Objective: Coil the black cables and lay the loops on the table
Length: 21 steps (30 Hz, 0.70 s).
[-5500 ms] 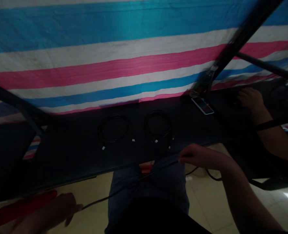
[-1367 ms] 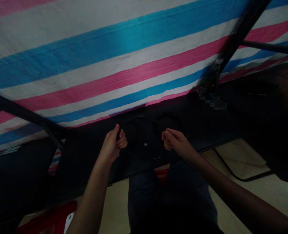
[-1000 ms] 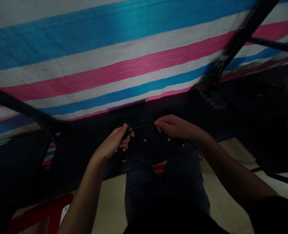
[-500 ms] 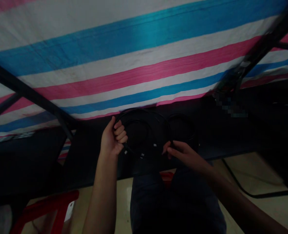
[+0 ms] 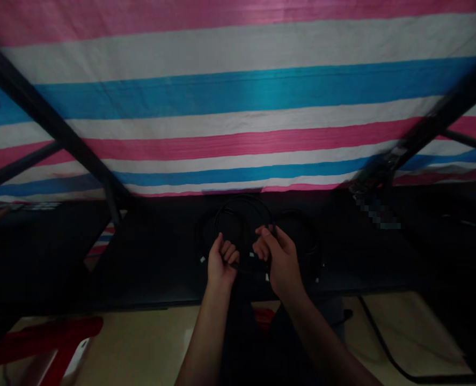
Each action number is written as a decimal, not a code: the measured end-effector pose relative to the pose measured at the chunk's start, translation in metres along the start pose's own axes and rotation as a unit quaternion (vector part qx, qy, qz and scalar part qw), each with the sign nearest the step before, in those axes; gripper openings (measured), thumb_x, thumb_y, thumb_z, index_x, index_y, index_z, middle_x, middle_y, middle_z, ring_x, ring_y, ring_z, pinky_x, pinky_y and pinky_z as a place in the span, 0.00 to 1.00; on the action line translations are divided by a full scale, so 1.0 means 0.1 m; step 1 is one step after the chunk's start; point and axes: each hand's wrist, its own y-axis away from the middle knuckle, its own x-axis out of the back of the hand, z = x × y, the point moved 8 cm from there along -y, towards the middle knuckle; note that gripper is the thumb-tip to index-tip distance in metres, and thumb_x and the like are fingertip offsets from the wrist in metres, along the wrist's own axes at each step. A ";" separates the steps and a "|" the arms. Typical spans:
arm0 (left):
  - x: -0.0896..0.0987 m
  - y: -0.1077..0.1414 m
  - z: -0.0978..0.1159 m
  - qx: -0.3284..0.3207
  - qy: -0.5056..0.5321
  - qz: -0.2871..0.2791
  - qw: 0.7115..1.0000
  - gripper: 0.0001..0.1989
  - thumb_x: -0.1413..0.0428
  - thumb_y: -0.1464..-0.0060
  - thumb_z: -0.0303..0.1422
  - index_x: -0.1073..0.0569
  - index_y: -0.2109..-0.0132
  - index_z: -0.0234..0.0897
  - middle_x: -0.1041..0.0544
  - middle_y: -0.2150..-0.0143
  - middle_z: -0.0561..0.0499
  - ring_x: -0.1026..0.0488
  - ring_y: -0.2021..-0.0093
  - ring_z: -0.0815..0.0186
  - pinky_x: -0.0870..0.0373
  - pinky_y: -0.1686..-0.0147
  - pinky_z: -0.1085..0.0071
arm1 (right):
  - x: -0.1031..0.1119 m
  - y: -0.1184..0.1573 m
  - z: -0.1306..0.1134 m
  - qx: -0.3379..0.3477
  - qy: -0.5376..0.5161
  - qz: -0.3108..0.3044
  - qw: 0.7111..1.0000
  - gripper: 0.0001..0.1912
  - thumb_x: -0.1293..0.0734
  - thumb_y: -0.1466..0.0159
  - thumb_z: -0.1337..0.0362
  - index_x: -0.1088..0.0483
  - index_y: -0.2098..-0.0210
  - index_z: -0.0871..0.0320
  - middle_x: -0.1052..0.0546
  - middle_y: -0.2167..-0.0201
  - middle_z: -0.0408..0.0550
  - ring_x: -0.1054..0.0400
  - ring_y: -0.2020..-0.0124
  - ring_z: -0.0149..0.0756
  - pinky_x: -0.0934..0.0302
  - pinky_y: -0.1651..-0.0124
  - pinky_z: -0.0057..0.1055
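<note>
My left hand (image 5: pixel 224 260) is closed around a black cable (image 5: pixel 241 197), which arches up from it and over to the right. On the other side of that loop, my right hand (image 5: pixel 280 252) is closed on the same cable, fingers curled inward. More coiled black cables (image 5: pixel 302 214) lie on the dark tabletop (image 5: pixel 161 268) behind and beside my hands. Small pale connector ends (image 5: pixel 203 259) show near the coils. In the dim light, much of the black cable blends into the black surface.
A striped pink, white and blue sheet (image 5: pixel 238 112) hangs behind the table. Dark slanted frame bars (image 5: pixel 56 128) stand at both sides. Items in a clear wrapping (image 5: pixel 366 182) lie at the right. A red stool (image 5: pixel 60 335) is on the floor at lower left.
My left hand has moved right and down, closer to my right hand. The cable loop between them has become narrower, and my right hand has turned and risen slightly. The view has shifted.
</note>
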 end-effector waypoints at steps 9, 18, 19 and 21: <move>-0.48 -0.05 0.39 -0.088 0.072 -0.054 0.992 0.26 0.50 0.31 0.34 0.54 0.76 0.40 0.57 0.82 0.63 0.59 0.86 0.75 0.57 0.86 0.75 | 0.17 0.28 -0.16 0.153 0.258 0.093 0.949 0.16 0.31 0.35 0.56 0.31 0.49 0.55 0.27 0.55 0.51 0.31 0.52 0.43 0.39 0.45 0.42; -0.75 0.13 0.45 -0.114 0.061 -0.083 0.988 0.25 0.54 0.29 0.34 0.54 0.75 0.41 0.60 0.82 0.63 0.64 0.85 0.74 0.60 0.86 0.74 | 0.29 0.51 0.50 -0.022 0.377 -0.067 0.924 0.18 0.35 0.33 0.47 0.26 0.65 0.55 0.22 0.69 0.51 0.27 0.64 0.48 0.36 0.58 0.41; -0.75 0.15 0.49 -0.124 0.053 -0.084 0.987 0.25 0.53 0.30 0.34 0.54 0.75 0.41 0.60 0.82 0.63 0.64 0.85 0.74 0.60 0.86 0.74 | 0.33 0.54 0.55 -0.028 0.399 -0.092 0.912 0.19 0.35 0.33 0.47 0.26 0.67 0.55 0.23 0.72 0.50 0.27 0.68 0.48 0.37 0.61 0.40; -0.76 0.20 0.61 -0.153 0.042 -0.090 0.983 0.26 0.51 0.31 0.34 0.54 0.76 0.40 0.60 0.82 0.63 0.63 0.84 0.74 0.59 0.86 0.74 | 0.43 0.60 0.57 -0.035 0.401 -0.107 0.909 0.20 0.35 0.34 0.45 0.25 0.68 0.54 0.24 0.75 0.49 0.29 0.72 0.46 0.39 0.67 0.38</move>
